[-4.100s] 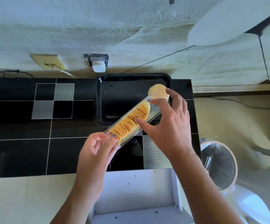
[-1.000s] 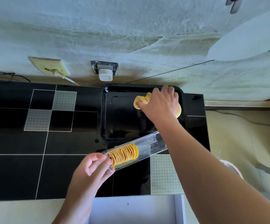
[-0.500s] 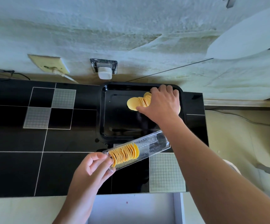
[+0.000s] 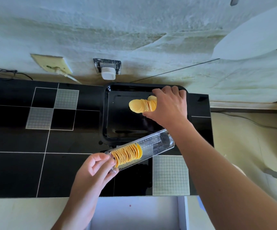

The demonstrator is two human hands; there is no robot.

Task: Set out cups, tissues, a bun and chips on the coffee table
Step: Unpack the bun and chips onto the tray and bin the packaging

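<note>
A long clear plastic chip tray (image 4: pixel 157 144) hangs tilted over the black tiled coffee table (image 4: pixel 18 163), with a short stack of yellow chips (image 4: pixel 127 155) at its near end. My left hand (image 4: pixel 96 170) pinches that near end. In the black serving tray (image 4: pixel 116 136) at the table's back lies a row of chips (image 4: pixel 141 106). My right hand (image 4: pixel 168 106) rests on the right part of this row, fingers curled around it. No cups, tissues or bun are in view.
A plastered wall (image 4: pixel 134 30) with two sockets (image 4: pixel 107 68) runs right behind the table. A white open drawer or box (image 4: pixel 134 213) sits below the table's near edge. Floor and a white fixture lie to the right.
My right hand took chips out of the clear tray and laid them in the black tray, then spread the row leftward. The clear tray now holds fewer chips and sits lower.
</note>
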